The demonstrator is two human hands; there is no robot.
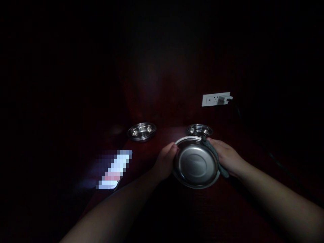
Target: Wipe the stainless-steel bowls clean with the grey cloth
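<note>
Darkness is surrounding the table (164, 136); my left hand (165, 160) and right hand (226, 156) are clamping a metal bowl (197, 162), the right also gripping a cloth (212, 152).

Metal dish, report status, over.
Left hand grips metal dish. Right hand opposite, dark cloth against dish. Small bowl close behind, stacked bowls farther left.

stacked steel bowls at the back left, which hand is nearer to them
Left. The left hand is in front of the stacked bowls and to their right, not touching them; the right hand is farther right, across the held bowl.
</note>
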